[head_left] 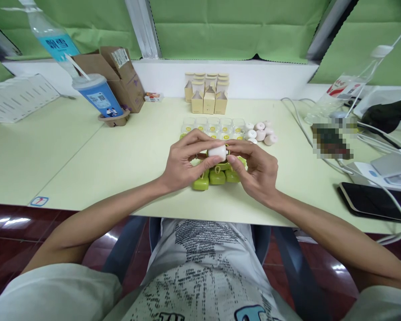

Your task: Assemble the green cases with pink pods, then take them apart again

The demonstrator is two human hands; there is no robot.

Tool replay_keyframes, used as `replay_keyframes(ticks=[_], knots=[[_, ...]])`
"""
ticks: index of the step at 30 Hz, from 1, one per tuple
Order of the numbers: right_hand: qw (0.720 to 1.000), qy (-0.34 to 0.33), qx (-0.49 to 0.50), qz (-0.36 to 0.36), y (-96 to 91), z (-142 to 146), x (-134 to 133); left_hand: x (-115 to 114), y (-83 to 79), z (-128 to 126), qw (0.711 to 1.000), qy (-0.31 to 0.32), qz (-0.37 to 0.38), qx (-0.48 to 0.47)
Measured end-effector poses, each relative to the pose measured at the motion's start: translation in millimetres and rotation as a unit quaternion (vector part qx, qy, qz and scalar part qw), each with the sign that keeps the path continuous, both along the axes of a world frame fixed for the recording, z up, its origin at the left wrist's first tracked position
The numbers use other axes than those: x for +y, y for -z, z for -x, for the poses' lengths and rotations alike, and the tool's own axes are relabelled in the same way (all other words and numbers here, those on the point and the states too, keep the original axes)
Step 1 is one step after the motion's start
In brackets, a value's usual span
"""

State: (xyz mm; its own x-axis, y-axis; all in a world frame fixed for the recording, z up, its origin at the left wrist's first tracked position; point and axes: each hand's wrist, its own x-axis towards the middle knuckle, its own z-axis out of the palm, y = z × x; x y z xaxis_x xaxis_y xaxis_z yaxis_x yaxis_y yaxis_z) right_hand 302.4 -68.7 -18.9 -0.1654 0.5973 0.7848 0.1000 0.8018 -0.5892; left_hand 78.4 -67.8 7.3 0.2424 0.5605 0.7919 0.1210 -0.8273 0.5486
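My left hand (190, 158) closes its thumb and fingers on a small white rounded piece (218, 154). At the piece's right end my right hand (255, 168) pinches it, where a thin green rim shows between the fingers. Just below lie several glossy green cases (217, 177) with small loops, partly covered by my hands. Behind my hands stand rows of clear little containers (213, 122) with yellow round marks. To their right sits a loose group of white and pink rounded pieces (260, 135).
Small open cardboard boxes (209, 103) stand by the wall. Left are a blue drink cup (98, 96) in a carrier, a brown carton (123, 78), a water bottle (50, 33) and white boxes (18, 98). Right are cables, a phone (374, 201) and a clear bottle (337, 96).
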Motion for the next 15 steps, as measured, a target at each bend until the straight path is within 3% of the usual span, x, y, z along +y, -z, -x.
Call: replay_keyframes(ticks=[15], knots=[[1.0, 0.005, 0.013, -0.027, -0.8, -0.7, 2.1, -1.8, -3.8, 2.5, 0.999, -0.019, 0.017, 0.028]])
